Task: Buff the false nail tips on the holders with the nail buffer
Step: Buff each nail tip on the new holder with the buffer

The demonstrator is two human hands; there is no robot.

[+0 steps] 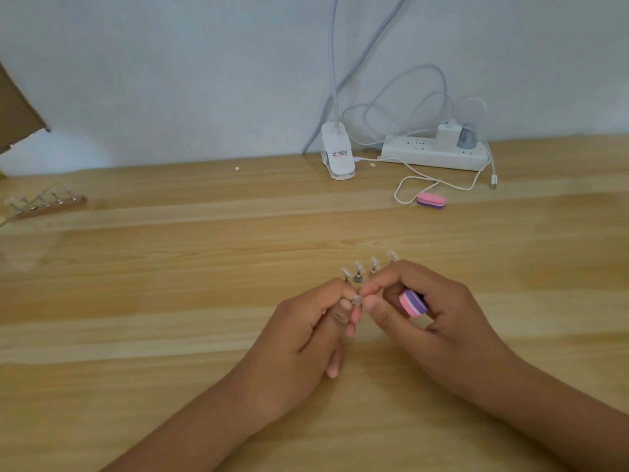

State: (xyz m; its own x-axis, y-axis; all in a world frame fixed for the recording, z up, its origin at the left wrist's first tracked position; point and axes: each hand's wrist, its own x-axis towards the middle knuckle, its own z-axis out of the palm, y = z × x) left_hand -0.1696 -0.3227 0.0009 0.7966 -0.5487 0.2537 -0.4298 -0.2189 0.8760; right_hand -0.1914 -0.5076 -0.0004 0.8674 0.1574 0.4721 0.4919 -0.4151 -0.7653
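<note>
Table: far edge meets the wall across the upper middle of the frame; near edge lies out of frame; bare wood runs wide at left centre, at the right of the hands, and in a band between the hands and the items at the back.

Back right: power strip and lamp clip against the wall, with white cable looping forward; spare buffer lies just beside that loop, well apart from the hands.

Far left: second rack near the frame edge; cardboard above it.

Left hand: lower centre, forearm entering from the bottom left; thumb and forefinger pinch a small clear tip; the other fingers are curled under.

Right hand: forearm entering from the lower right; thumb and forefinger meet the same tip from the right; the remaining fingers are wrapped round the buffer, its pink, white and purple end facing the camera.

Holders: a row of four just behind the hands, pale tips tilted upward; the fingers hide their bases.
</note>
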